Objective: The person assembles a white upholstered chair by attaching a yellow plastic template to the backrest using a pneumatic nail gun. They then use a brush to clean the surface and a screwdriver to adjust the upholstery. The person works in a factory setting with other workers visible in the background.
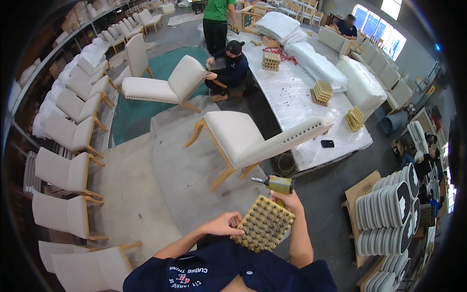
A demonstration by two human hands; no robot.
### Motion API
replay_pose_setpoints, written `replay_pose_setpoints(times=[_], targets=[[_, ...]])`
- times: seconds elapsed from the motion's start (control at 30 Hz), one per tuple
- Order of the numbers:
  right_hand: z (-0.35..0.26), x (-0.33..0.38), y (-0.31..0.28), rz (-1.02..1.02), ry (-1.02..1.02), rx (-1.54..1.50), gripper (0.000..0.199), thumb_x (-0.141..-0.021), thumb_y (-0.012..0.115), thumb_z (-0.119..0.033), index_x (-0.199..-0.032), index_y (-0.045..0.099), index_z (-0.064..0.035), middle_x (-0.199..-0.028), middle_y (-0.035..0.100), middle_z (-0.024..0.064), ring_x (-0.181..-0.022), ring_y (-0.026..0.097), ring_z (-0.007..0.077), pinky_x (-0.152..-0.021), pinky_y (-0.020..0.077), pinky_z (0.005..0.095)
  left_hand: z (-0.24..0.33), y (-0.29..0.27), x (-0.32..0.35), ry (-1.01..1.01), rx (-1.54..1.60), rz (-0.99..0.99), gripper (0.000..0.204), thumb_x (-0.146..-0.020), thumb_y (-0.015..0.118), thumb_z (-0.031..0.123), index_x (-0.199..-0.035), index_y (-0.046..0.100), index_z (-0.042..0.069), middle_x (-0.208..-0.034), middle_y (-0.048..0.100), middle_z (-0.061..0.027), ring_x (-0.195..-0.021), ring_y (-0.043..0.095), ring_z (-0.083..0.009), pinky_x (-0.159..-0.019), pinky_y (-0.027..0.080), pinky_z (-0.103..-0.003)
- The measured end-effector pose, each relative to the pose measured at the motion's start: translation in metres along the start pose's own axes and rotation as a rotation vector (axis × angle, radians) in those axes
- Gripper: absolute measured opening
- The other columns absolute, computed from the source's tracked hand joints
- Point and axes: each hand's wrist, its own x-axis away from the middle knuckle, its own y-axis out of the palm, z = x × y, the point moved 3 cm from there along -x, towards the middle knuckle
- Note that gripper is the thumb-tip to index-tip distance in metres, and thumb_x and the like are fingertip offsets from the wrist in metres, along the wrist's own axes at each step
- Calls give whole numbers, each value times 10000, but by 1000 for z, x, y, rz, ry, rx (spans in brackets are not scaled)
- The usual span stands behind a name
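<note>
My left hand (pixel 225 225) rests its fingers on the edge of a square wooden block studded with several round-headed nails (pixel 264 223), which lies in front of my chest. My right hand (pixel 287 200) is closed around the handle of a yellow-green pneumatic tool (pixel 275 184), its nozzle pointing left. Just beyond the tool a cream upholstered chair with light wooden legs (pixel 242 139) lies tipped on its back on a grey mat (pixel 189 180). A row of nail heads runs along the chair's back edge.
A long table under white plastic (pixel 292 92) carries nail blocks, a phone (pixel 327 143) and cushions. Another person crouches at a second chair (pixel 165 85) on a green mat. Rows of finished chairs (pixel 68 131) line the left. Stacked seat pads (pixel 389 214) stand right.
</note>
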Motion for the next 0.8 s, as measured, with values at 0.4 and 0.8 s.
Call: replay_pose_setpoints(times=[0.4, 0.8], targets=[[-3, -104, 71, -35, -41, 93, 396, -834, 840, -73, -1188, 670, -27, -911, 702, 29, -734, 662, 99, -617, 555, 245, -41, -76, -18, -20, 998, -107, 1004, -851, 743, 585, -1571, 278, 61, -1484, 500, -129, -1350, 527, -259, -1093, 493, -438], [-54, -198, 53, 160, -308, 238, 463, -839, 834, -72, -1252, 634, -11, -938, 708, 58, -635, 679, 113, -567, 569, 255, 12, -163, -109, -216, 669, 75, 754, -841, 785, 107, -1485, 403, 28, -1341, 609, -115, -1198, 620, -216, -1038, 518, -406]])
